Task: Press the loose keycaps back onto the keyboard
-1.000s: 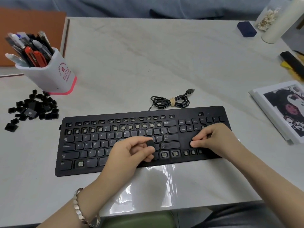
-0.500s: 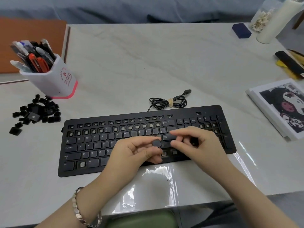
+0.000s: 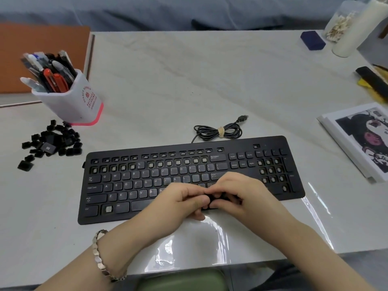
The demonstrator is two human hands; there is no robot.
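The black keyboard (image 3: pixel 134 185) lies at the near edge of the table, with many bare sockets in its top rows, its number pad and one beside Ctrl (image 3: pixel 108 208). My left hand (image 3: pixel 180 202) and my right hand (image 3: pixel 241 196) meet fingertip to fingertip over the bottom rows, right of the letters. Between the fingertips shows a small black keycap (image 3: pixel 215 198), pinched from both sides and low over the keyboard. The keys under my hands are hidden. A pile of loose black keycaps (image 3: pixel 50 143) lies on the table, left of the keyboard.
A white pen holder (image 3: pixel 77 101) stands behind the keycap pile. The coiled keyboard cable (image 3: pixel 218 132) lies just behind the keyboard. A printed picture (image 3: pixel 365 139) is at the right, with a blue box (image 3: pixel 312 39) and a white cylinder (image 3: pixel 357 28) at the far right.
My right hand has left the keyboard's right side and come to the keycap held in my left. Both hands have sunk toward the bottom rows.
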